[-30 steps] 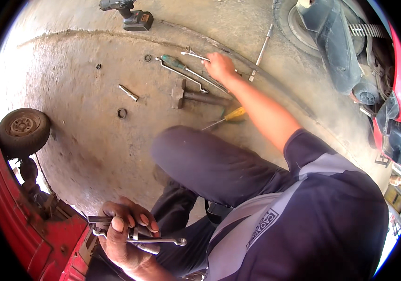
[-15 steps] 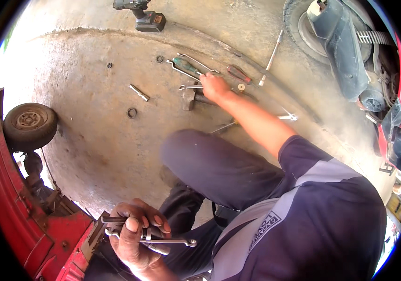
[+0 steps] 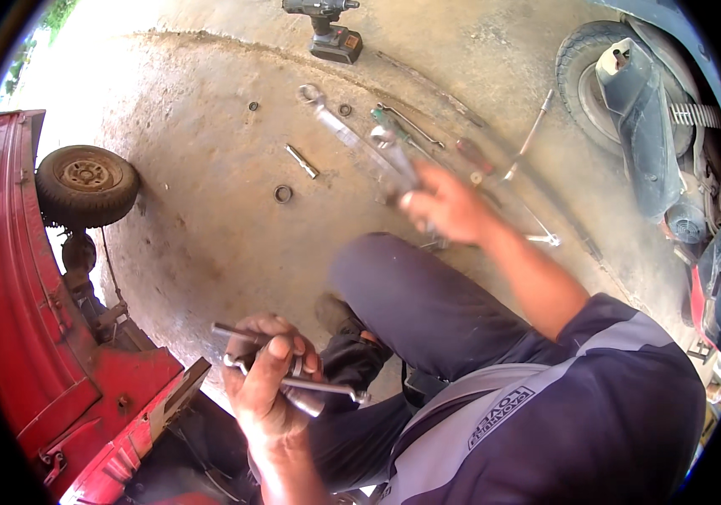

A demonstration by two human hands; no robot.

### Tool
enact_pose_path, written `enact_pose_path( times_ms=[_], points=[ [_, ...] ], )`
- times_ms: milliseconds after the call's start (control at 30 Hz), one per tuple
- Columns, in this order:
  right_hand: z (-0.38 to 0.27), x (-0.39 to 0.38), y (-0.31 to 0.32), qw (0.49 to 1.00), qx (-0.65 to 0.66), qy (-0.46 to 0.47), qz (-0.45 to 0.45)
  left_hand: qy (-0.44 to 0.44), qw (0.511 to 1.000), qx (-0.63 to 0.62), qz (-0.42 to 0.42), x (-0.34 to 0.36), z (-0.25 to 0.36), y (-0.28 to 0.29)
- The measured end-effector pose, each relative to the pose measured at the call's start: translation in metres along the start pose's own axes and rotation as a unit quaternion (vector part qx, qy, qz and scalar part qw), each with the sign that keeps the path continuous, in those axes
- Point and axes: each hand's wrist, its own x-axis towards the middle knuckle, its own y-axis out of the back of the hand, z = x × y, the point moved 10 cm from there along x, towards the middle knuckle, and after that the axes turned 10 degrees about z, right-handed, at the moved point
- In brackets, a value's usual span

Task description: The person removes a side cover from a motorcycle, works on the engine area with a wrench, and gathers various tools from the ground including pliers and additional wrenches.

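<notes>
My right hand (image 3: 453,206) is closed around long ring-ended wrenches (image 3: 339,126), lifted off the concrete floor and smeared by motion. At least two ring ends stick out past my fingers, pointing to the far left. Low in front of the red bodywork, my left hand (image 3: 264,383) grips a thin offset ring wrench (image 3: 331,388), a dark rod (image 3: 236,333) and a silver metal cylinder (image 3: 304,401). My fingers partly cover these pieces. Just beyond my right hand lie a green-handled screwdriver (image 3: 390,124) and a red-handled screwdriver (image 3: 473,156).
A cordless power tool (image 3: 335,44) stands at the back. A metal bar (image 3: 530,135), a tubular silver piece (image 3: 302,162) and a dark ring (image 3: 283,194) lie on the floor. Red bodywork (image 3: 15,278) with a wheel (image 3: 87,185) is left; a motorcycle tyre (image 3: 575,93) is right.
My right hand has come up off the floor tools with the wrenches in it. My left hand keeps its hold. The whole view has shifted, moving the floor things rightward.
</notes>
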Motion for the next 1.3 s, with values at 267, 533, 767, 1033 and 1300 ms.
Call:
enact_pose_path(
  times_ms=[267, 533, 767, 1033, 1300],
  points=[
    [-0.1, -0.095, -0.133, 0.945, 0.047, 0.112, -0.304, 0.006, 0.998, 0.06, 0.028, 0.015, -0.005, 0.009],
    [-0.116, -0.114, -0.144, 0.935, 0.072, 0.135, -0.319, -0.042, 0.984, -0.127, -0.121, 0.005, 0.008, -0.006],
    [-0.108, -0.111, -0.14, 0.95, 0.012, 0.129, -0.283, -0.068, 0.995, -0.029, -0.059, 0.008, 0.009, 0.008],
    [-0.133, -0.091, -0.093, 0.944, -0.083, 0.305, -0.095, 0.006, 0.993, -0.009, -0.118, 0.003, -0.024, -0.003],
    [-0.115, -0.071, -0.093, 0.979, -0.031, 0.105, -0.172, 0.05, 0.984, 0.1, -0.137, -0.009, -0.057, -0.019]
  ],
)
